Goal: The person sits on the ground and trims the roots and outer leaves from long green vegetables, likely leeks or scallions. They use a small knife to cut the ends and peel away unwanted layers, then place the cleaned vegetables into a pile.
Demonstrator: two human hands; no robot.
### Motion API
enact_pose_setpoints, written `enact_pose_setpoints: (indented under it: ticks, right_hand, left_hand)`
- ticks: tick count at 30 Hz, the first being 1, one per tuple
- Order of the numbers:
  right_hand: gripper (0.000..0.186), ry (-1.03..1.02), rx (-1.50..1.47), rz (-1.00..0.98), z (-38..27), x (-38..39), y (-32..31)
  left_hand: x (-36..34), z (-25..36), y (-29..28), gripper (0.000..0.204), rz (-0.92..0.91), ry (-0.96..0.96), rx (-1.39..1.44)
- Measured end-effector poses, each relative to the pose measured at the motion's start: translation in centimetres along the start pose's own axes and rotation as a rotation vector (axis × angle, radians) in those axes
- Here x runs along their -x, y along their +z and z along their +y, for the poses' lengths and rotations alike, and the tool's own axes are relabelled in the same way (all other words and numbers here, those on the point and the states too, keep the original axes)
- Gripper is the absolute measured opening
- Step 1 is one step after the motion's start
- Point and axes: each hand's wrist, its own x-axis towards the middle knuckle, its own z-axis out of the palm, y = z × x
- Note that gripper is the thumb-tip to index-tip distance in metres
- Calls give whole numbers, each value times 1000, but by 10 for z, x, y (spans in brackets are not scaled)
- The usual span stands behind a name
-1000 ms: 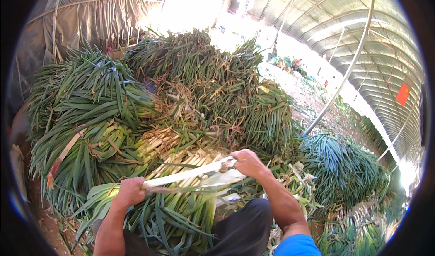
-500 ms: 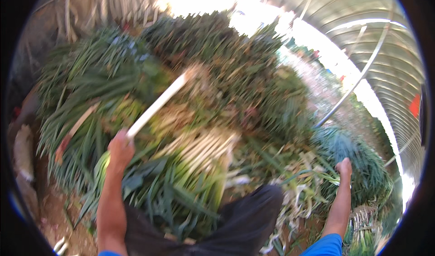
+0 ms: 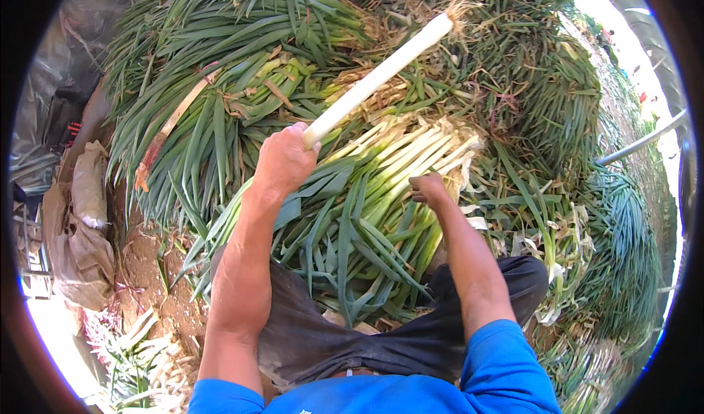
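My left hand (image 3: 284, 161) is closed round a large green onion (image 3: 385, 73). Its bare white shaft slants up to the right and ends in a tuft of roots; its green leaves trail below my fist. My right hand (image 3: 431, 191) is over a heap of green onions (image 3: 411, 161) in front of my knees, its fingers curled with nothing visible in them. These onions lie side by side, pale root ends away from me and dark leaves toward my lap.
Big piles of green onions (image 3: 227, 18) rise at the far side and left. Stripped leaves (image 3: 561, 249) litter the right, beside another leafy pile (image 3: 620, 231). A metal pole (image 3: 644, 140) slants at the far right. A brown sack (image 3: 81, 256) stands left; pale onions (image 3: 158, 363) lie at lower left.
My right hand has come back from the leafy pile at the far right to above the middle heap. My left hand still grips the onion. The view has tilted down.
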Motion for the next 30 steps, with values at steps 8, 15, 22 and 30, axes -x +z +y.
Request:
enact_pose_setpoints:
  ticks: [8, 15, 22, 30]
  right_hand:
    - [51, 63, -167, 346, 23, -53, 73]
    - [50, 83, 309, 553, -17, -52, 107]
    - [66, 90, 155, 565, -27, -61, 120]
    - [67, 46, 137, 569, -6, -85, 111]
  left_hand:
    - [-12, -4, -14, 26, 71, -147, 51]
    - [-14, -3, -5, 25, 21, -143, 43]
    - [-17, 1, 0, 21, -32, -135, 64]
    - [-19, 2, 8, 23, -50, -99, 85]
